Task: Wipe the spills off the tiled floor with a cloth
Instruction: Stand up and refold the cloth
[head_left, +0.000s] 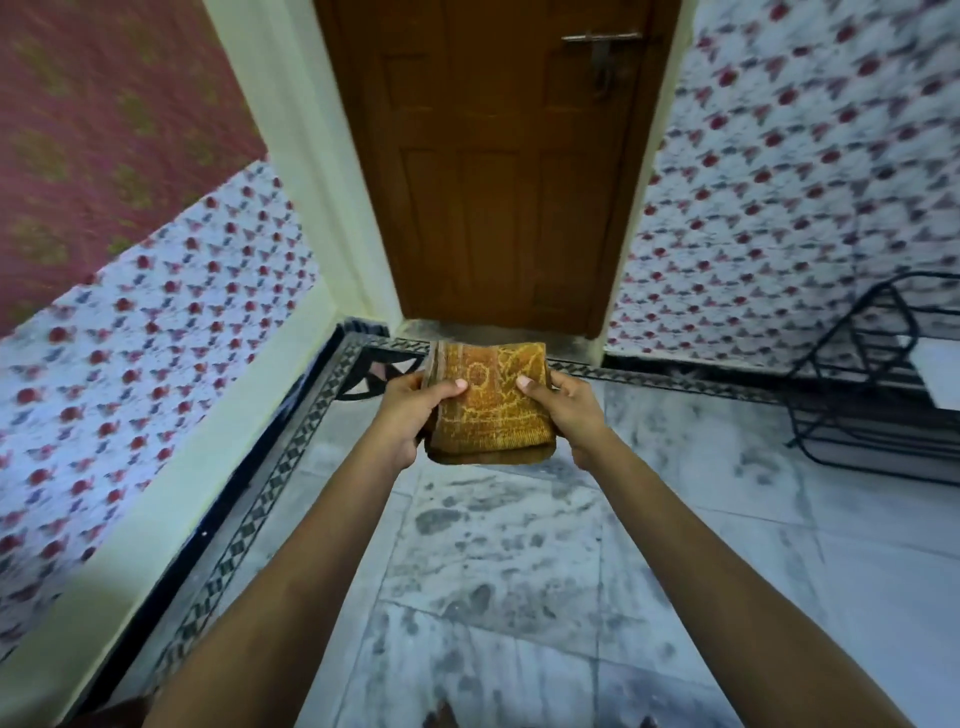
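Observation:
A folded orange-and-yellow patterned cloth (491, 405) is held up in the air in front of me, above the floor. My left hand (410, 415) grips its left edge with the thumb on top. Gripping the right edge the same way is my right hand (569, 415). Below the cloth, the pale marble-look tiled floor (701, 467) carries several dark grey wet smears and blotches (467, 514) that run from under the cloth toward me.
A closed brown wooden door (498, 171) with a metal latch stands straight ahead behind a raised sill. Patterned walls close in on both sides. A black wire rack (872, 384) sits on the floor at the right. A black-and-white border strip (260, 499) edges the floor.

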